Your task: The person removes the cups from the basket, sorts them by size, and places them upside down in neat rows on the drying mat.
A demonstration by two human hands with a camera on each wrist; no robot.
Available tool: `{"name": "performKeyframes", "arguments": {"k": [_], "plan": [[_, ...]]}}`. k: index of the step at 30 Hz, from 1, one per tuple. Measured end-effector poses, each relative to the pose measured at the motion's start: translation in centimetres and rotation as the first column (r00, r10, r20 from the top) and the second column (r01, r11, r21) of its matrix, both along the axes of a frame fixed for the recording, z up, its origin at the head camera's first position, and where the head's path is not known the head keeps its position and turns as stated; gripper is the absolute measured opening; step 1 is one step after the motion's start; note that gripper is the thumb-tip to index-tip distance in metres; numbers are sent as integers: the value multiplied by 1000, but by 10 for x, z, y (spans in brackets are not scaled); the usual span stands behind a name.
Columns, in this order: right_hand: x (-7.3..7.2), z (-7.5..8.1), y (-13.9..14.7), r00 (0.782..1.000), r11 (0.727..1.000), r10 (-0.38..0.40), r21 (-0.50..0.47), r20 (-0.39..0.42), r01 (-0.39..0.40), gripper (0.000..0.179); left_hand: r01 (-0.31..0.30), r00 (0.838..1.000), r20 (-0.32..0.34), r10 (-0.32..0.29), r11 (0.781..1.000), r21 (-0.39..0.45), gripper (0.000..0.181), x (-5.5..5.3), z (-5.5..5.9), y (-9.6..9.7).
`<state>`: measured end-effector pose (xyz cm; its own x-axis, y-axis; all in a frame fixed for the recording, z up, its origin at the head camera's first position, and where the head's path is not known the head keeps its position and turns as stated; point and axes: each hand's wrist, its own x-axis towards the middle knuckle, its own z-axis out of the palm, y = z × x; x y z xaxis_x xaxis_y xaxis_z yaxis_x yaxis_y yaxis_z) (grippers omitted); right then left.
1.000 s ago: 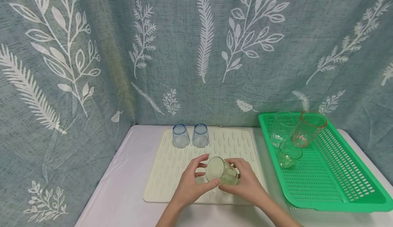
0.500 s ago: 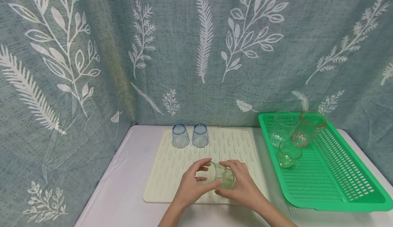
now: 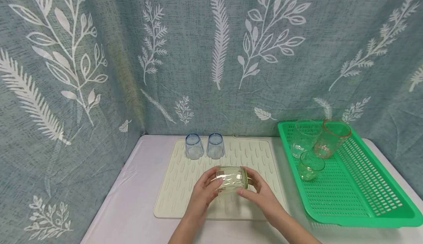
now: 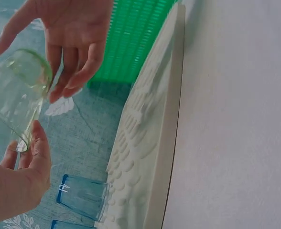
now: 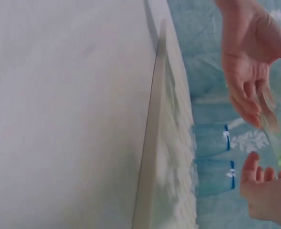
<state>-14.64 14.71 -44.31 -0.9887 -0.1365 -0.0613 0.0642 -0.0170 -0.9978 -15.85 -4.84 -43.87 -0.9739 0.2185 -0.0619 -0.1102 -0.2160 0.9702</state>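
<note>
A clear green-tinted drinking glass (image 3: 231, 178) lies on its side in the air above the cream drying mat (image 3: 178, 185), its green-edged end toward the right. My left hand (image 3: 203, 192) grips the left end, thumb on the near side; in the left wrist view, this hand (image 4: 23, 176) has its fingertips against the glass (image 4: 16, 95). At the other end, my right hand (image 3: 262, 192) holds the glass between thumb and fingers. The right wrist view shows my right hand (image 5: 269, 195) beside the green end, with the glass partly cut off.
Two blue-edged glasses, one left (image 3: 194, 146) and one right (image 3: 216, 146), stand on the mat's back left, blue ends up. The green basket (image 3: 357, 220) at right contains a clear glass (image 3: 302, 141), a red-rimmed glass (image 3: 333, 139) and a short green-tinted glass (image 3: 310, 167). A patterned curtain (image 3: 198, 60) hangs behind.
The glass has turned between my hands: its open mouth faced left and toward me, and now its side shows. My left hand has closed in around its left end.
</note>
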Motion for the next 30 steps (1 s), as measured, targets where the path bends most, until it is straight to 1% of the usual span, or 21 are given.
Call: {"name": "performKeyframes", "arguments": {"k": [3, 6, 9, 14, 17, 19, 21, 23, 24, 25, 27, 30], "plan": [[0, 0, -4, 998, 994, 26, -106, 54, -20, 67, -19, 999, 52, 15, 997, 76, 64, 1, 3, 0], [-1, 1, -7, 994, 979, 65, -198, 90, -46, 65, -13, 997, 74, 3, 991, 134, 64, 2, 4, 0], [-1, 1, -9, 992, 966, 79, -252, 103, -51, 65, 5, 998, 68, -18, 985, 174, 65, 3, 4, 1], [-1, 2, -11, 990, 953, 86, -300, 107, -50, 65, 19, 998, 56, -30, 982, 188, 64, 3, 3, 0], [-3, 2, -12, 990, 952, 79, -303, 114, -40, 64, 22, 999, 44, -29, 988, 152, 63, 3, 1, -3], [-5, 1, -12, 991, 953, 60, -301, 117, -22, 63, 12, 1000, 27, -15, 993, 114, 62, 3, -2, -7], [-8, 1, -12, 993, 956, 24, -293, 119, 12, 62, -28, 1000, -5, 28, 999, 36, 61, 1, -5, -13], [-13, 0, -11, 993, 958, -19, -282, 117, 52, 63, -97, 995, -38, 95, 994, -57, 60, -1, -8, -22], [-16, -1, -11, 993, 960, -43, -269, 114, 72, 64, -143, 989, -57, 137, 983, -115, 59, -3, -10, -27], [-19, -2, -10, 992, 962, -66, -258, 112, 93, 65, -192, 981, -76, 181, 964, -182, 59, -4, -11, -32], [-27, -3, -8, 989, 966, -104, -227, 105, 126, 65, -278, 960, -113, 256, 913, -299, 60, -8, -13, -44], [-39, -3, -5, 983, 972, -162, -159, 84, 174, 64, -364, 931, -140, 337, 822, -438, 65, -13, -15, -65]]}}
